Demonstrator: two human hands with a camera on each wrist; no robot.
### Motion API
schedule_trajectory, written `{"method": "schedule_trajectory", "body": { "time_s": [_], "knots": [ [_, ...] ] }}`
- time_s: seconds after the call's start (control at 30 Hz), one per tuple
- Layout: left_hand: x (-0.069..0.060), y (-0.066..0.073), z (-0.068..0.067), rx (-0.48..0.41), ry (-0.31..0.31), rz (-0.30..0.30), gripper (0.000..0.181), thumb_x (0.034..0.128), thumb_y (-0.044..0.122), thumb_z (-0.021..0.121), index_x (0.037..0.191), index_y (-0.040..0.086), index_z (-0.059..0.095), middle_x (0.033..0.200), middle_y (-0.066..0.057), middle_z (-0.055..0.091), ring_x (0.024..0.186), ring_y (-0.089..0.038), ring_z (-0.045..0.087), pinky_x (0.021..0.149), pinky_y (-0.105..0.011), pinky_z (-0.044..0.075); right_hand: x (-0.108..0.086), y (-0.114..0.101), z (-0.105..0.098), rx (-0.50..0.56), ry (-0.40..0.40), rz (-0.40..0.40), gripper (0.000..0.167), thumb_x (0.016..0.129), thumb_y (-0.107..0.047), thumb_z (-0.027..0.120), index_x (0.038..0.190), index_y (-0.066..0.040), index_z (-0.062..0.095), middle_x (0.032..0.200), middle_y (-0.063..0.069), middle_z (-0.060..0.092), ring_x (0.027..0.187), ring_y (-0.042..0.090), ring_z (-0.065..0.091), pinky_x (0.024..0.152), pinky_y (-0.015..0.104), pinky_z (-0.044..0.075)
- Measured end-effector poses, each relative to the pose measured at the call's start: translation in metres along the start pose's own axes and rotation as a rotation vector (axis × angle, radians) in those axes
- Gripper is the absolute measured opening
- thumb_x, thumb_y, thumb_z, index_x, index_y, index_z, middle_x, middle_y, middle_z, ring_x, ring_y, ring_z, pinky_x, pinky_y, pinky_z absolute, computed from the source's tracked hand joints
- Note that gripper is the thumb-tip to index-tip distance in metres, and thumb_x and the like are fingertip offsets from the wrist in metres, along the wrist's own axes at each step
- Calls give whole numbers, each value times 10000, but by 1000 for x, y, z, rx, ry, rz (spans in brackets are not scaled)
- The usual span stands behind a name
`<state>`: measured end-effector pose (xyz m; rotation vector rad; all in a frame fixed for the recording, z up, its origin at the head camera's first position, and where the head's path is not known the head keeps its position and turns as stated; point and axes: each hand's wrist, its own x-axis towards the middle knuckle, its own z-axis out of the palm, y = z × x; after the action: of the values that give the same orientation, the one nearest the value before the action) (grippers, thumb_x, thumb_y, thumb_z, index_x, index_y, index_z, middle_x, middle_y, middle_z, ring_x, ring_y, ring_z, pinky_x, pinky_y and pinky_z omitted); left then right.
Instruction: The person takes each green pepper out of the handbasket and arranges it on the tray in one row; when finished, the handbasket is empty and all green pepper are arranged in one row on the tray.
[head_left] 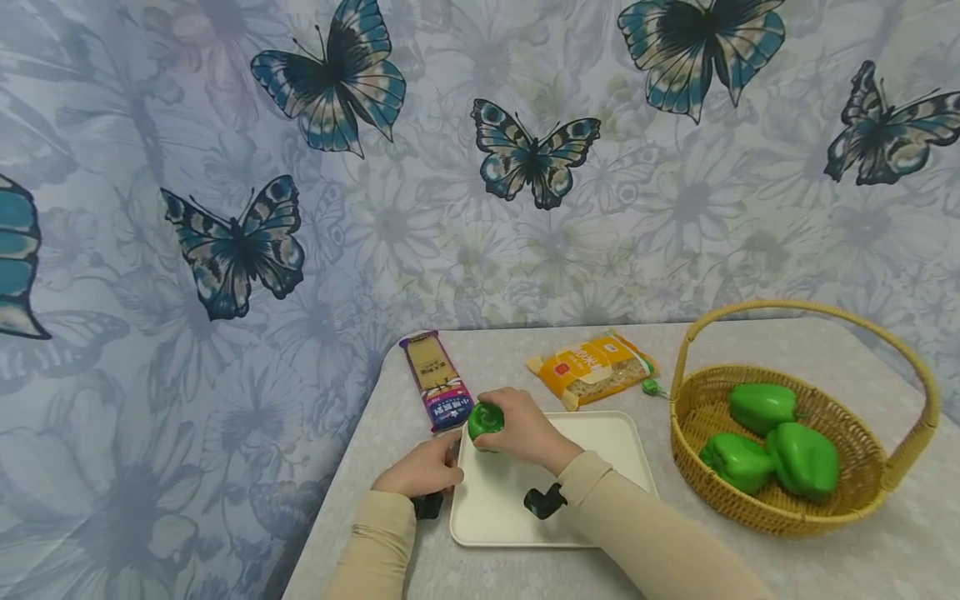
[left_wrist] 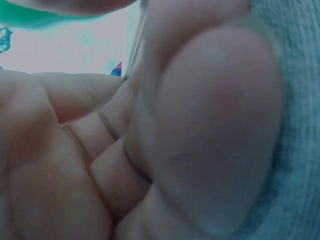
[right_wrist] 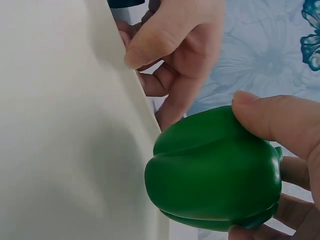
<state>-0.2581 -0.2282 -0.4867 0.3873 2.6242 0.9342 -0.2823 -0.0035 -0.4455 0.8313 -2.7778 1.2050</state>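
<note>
Green bell pepper (head_left: 487,422) is held over tabletop (head_left: 495,358). Wicker basket (head_left: 742,508) with three more peppers (head_left: 806,460) is set right of white tray (head_left: 502,508). Tray's left edge is pinched in grip of left hand (head_left: 420,468); pepper is grasped in grip of right hand (head_left: 528,429), near tray's far left corner.

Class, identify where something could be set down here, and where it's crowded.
Bare: the pale grey tabletop between the flat purple packet and the orange plastic bag; the front-left corner of the cream rectangular tray. Crowded: near the tray's far-left corner, where left hand, right hand and shiny green pepper cluster.
</note>
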Motion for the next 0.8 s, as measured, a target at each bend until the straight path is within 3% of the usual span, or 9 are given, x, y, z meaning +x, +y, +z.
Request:
{"method": "schedule_trajectory", "body": {
  "time_s": [0.33, 0.8],
  "knots": [
    [3, 0, 0, -20, -8, 27, 800, 849, 158, 659, 1579, 51, 348, 785, -34, 641, 648, -185, 629, 597, -359, 480, 13, 1, 13, 15, -20, 7, 671, 830, -270, 865, 1393, -16, 602, 1357, 161, 634, 1184, 315, 585, 1007, 485, 507],
    [0, -2, -3, -3, -2, 26, 789, 843, 171, 646, 1559, 11, 358, 780, -28, 638, 643, -177, 631, 600, -359, 480, 17, 4, 23, -6, -32, 21, 716, 857, -345, 836, 1464, -87, 556, 1473, 125, 577, 1273, 359, 518, 1055, 513, 452]
  ]
}}
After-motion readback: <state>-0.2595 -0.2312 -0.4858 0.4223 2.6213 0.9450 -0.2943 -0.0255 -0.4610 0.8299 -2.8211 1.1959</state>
